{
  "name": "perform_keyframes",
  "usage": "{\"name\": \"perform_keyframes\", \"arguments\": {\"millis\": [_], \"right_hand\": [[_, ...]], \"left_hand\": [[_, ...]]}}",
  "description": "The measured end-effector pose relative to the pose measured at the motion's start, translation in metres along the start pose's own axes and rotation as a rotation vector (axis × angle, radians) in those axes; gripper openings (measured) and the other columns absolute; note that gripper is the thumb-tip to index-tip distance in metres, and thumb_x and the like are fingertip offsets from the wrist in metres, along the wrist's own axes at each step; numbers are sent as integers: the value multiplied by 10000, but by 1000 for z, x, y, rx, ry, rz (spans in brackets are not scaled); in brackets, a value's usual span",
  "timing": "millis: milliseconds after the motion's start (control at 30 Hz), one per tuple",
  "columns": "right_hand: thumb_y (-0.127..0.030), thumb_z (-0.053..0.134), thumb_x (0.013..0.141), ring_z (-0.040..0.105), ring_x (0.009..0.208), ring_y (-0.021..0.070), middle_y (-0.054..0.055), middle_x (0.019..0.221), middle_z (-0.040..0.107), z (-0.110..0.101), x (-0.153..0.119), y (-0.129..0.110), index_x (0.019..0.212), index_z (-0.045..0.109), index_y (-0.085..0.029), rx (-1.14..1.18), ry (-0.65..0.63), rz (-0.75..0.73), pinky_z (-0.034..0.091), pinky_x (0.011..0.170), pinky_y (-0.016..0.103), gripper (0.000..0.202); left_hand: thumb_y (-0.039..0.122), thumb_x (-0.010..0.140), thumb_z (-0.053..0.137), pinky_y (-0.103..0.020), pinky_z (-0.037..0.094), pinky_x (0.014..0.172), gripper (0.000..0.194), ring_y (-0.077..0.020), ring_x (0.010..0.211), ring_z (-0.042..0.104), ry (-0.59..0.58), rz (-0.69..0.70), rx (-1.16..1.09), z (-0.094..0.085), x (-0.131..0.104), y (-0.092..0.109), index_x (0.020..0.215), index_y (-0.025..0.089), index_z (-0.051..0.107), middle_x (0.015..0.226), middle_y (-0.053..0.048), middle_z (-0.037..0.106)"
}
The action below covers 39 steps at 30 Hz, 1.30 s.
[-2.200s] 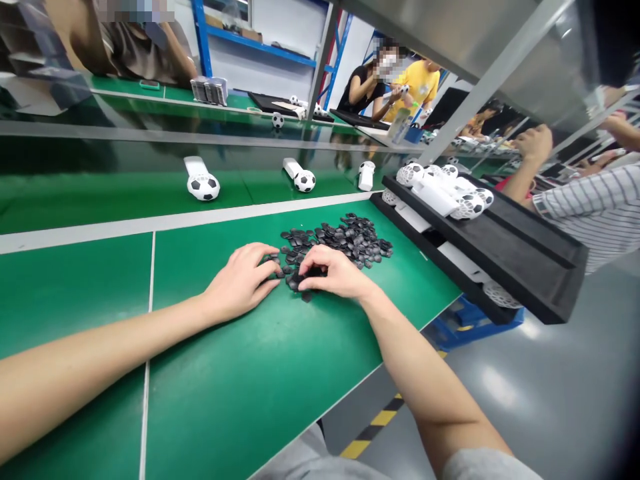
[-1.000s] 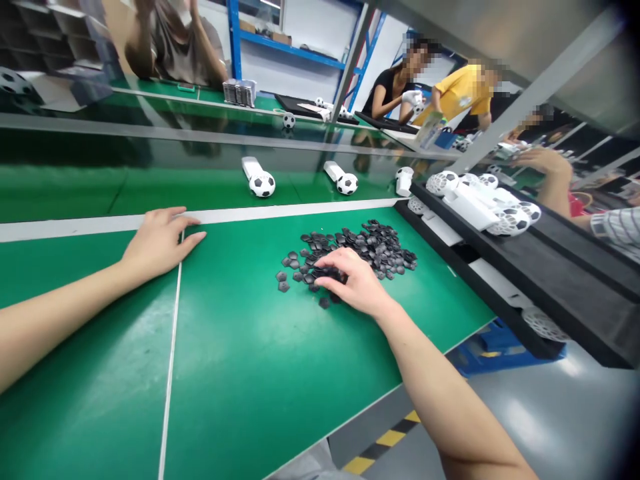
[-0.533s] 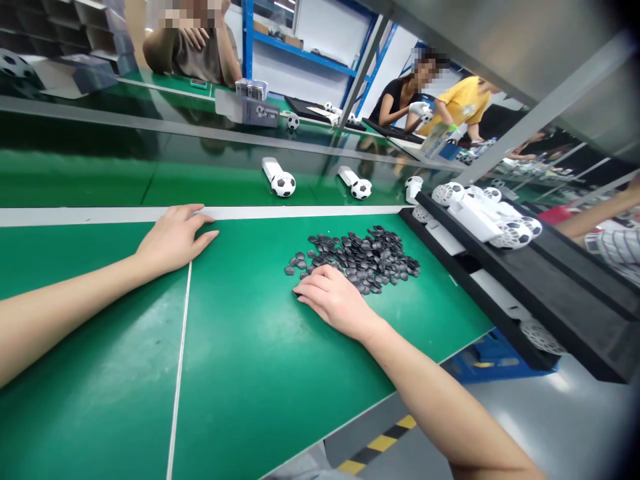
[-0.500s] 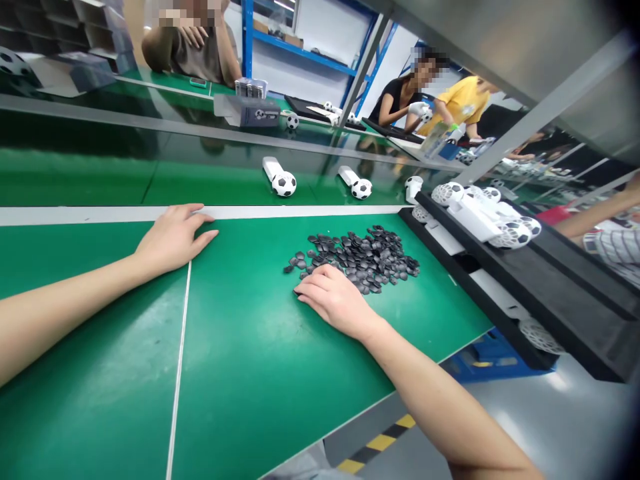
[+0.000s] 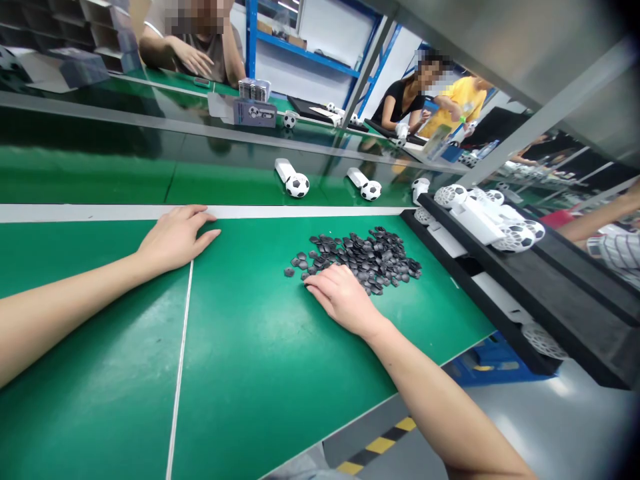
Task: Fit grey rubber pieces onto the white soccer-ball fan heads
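Observation:
My left hand [image 5: 175, 233] lies on the green work surface [image 5: 240, 400] by its white border strip, fingers loosely apart and nothing in them. At the near left edge of a heap of small black flat pieces [image 5: 380, 253] is my right hand [image 5: 343, 297]. Its fingers are bent and drawn together, with something dark at the fingertips, perhaps one of the pieces; the hand hides most of it. A few loose pieces [image 5: 300, 260] lie just beyond those fingers.
Past the white strip, on a dark green belt, stand white devices with football-patterned heads [image 5: 298, 185]. Black trays [image 5: 555, 280] holding more such devices [image 5: 480, 217] overhang the right side. Across the belt sit other people, near a printed box [image 5: 255, 113]. A metal post slants overhead.
My right hand has shifted slightly right, closer to the heap. The devices on the belt have moved a little to the right. My left hand stays nearly in place.

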State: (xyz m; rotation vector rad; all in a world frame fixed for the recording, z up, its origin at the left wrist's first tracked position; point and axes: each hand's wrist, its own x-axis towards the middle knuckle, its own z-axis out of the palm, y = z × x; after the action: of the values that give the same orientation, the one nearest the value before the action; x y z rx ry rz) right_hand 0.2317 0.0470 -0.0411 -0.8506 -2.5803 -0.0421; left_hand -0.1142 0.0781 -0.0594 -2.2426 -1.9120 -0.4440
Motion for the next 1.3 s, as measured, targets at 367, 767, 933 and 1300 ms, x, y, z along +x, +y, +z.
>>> {"name": "perform_keyframes", "arguments": {"millis": [367,767,933,1300], "right_hand": [[-254,429,921,508,797,164,49,828,630,-1,1,-1,906,616,-162,17,-64,25,353,727,300,208],[-297,474,892,575,770,168,42,851,640,11,-6,17,939,595,-202,29,104,-148,405,720,305,160],[-334,464,888,588,723,168,29,809,640,8,-5,13,903,612,-224,7,127,-159,424,688,308,185],[-349,468,883,612,745,160,27,830,638,22,-9,14,915,595,-243,122,54,-78,493,663,264,169]], "left_hand": [[457,855,360,-452,365,962,460,-310,1126,471,10,17,-68,-2,2,2,1098,127,568,1204,-142,534],[406,860,463,-396,410,926,347,-248,1105,479,-22,-63,-50,-12,-4,15,1092,171,567,1163,-85,577],[396,856,476,-431,403,932,330,-268,1104,475,-21,-55,-111,-14,-6,15,1080,172,568,1154,-110,574],[462,779,569,-337,382,979,401,-214,1151,456,81,-180,-85,-23,-1,-22,1121,252,568,1218,-50,553]]}}
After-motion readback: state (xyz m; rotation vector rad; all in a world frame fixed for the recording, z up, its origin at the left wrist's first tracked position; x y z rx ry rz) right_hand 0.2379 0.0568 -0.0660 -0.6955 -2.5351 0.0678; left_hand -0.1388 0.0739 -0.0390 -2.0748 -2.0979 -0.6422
